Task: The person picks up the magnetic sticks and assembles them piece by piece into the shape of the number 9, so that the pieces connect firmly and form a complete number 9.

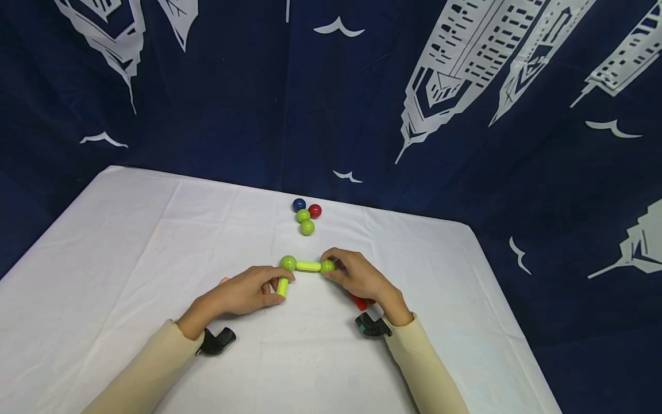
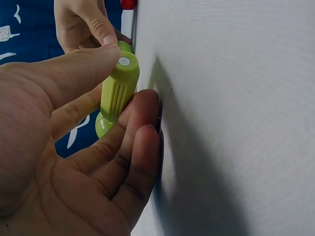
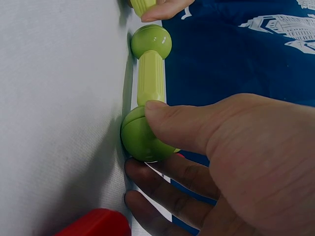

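Navy cloth (image 1: 233, 103) printed with pale buildings (image 1: 460, 40) hangs behind a white-covered table (image 1: 129, 241), where the left hand (image 1: 248, 290) pinches a yellow-green rod (image 1: 282, 287) between thumb and fingers, the rod's long axis running back and slightly left from a green ball (image 1: 288, 263) at its far end, a pale disc (image 2: 124, 61) showing on the near end. Around the table's middle, a second rod (image 1: 308, 266) points crosswise from that ball to another green ball (image 1: 326, 267) at its right end, held by the right hand (image 1: 359, 275) in a thumb-and-finger pinch.
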Tool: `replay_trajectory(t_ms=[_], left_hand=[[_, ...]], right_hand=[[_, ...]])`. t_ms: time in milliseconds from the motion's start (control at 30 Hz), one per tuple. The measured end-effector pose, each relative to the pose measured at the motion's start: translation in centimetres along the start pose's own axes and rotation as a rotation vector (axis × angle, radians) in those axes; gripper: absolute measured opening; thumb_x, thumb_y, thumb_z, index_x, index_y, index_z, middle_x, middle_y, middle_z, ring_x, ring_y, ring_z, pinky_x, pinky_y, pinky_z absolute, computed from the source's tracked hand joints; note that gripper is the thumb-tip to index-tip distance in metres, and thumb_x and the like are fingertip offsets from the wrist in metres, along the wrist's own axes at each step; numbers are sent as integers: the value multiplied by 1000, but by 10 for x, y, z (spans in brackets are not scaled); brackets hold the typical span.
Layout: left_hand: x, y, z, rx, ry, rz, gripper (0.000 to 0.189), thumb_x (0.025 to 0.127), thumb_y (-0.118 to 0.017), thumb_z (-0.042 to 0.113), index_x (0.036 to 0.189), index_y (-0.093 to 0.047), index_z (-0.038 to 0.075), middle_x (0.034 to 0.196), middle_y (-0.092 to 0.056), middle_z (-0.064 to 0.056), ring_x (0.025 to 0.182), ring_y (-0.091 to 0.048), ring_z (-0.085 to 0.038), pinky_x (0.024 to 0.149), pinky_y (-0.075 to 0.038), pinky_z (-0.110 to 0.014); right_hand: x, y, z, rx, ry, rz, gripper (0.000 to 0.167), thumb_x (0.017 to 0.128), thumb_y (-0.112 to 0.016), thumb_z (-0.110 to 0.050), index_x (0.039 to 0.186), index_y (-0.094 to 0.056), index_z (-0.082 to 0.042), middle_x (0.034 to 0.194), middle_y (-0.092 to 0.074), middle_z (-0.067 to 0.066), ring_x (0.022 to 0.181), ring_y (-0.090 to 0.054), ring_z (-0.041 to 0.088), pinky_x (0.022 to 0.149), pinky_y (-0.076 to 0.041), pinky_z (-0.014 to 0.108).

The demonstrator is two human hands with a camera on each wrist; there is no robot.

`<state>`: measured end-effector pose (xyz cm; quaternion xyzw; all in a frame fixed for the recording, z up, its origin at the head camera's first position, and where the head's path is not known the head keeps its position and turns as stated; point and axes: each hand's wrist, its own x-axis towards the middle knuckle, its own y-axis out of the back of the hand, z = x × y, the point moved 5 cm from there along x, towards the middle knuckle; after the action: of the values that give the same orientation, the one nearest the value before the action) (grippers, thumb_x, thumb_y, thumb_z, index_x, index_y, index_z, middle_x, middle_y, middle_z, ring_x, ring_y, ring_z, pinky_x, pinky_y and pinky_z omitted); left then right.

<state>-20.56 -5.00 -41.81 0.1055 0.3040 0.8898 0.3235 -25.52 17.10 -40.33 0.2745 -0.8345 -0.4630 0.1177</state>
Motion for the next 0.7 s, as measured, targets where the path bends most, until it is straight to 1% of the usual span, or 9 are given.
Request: replay_trajectory(t_ms=[100, 400, 700], left_hand=[[0, 0, 1, 1, 5, 7, 37, 94, -70, 13, 130, -60, 7, 94, -56, 0, 78, -54, -9, 73, -47, -22], [0, -1, 4, 1, -31, 21, 35, 95, -69, 13, 128, -60, 5, 93, -56, -1, 77, -53, -8, 71, -46, -22], [0, -2, 0, 1, 3, 16, 37, 95, -69, 13, 130, -60, 6, 93, -56, 0, 76, -52, -8, 70, -45, -22]], right_hand=[[0, 0, -1, 3, 6, 1, 25, 97, -67, -15, 122, -63, -11, 116, -67, 1, 104, -64, 18, 97, -52, 39], [0, 0, -1, -1, 12, -2, 26, 97, -67, -15, 122, -63, -10, 117, -67, 2, 106, -64, 19, 98, -51, 41], [1, -1, 0, -16, 5, 4, 25, 97, -67, -16, 122, -64, -12, 117, -67, 0, 105, -64, 17, 97, -51, 39]])
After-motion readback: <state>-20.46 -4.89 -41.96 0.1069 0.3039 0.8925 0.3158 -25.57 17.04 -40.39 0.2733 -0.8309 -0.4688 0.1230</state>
